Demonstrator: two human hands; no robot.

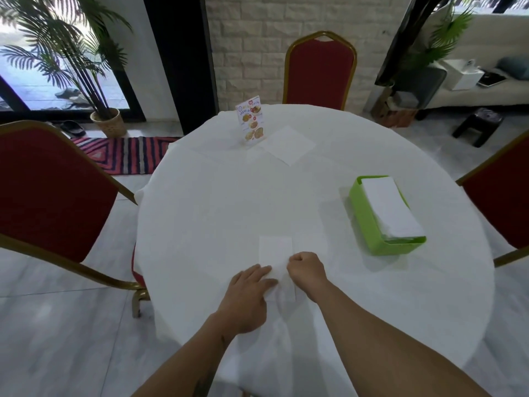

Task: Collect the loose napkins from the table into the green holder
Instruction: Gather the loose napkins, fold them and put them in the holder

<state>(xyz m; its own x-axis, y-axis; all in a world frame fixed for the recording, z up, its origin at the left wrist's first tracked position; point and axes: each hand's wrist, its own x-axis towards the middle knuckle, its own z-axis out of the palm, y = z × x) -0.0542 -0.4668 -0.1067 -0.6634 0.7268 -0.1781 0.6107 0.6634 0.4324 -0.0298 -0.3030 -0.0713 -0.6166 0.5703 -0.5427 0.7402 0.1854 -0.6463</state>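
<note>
A folded white napkin lies near the front of the round white table. My left hand rests flat on its near left part, fingers spread. My right hand is curled at the napkin's right edge and seems to pinch it. The green holder sits at the right of the table with a stack of white napkins inside. Another loose unfolded napkin lies at the far side, beside the menu card.
A standing menu card is at the table's far side. Red chairs with gold frames stand at the left, far side and right. A potted palm and striped rug are on the floor at left.
</note>
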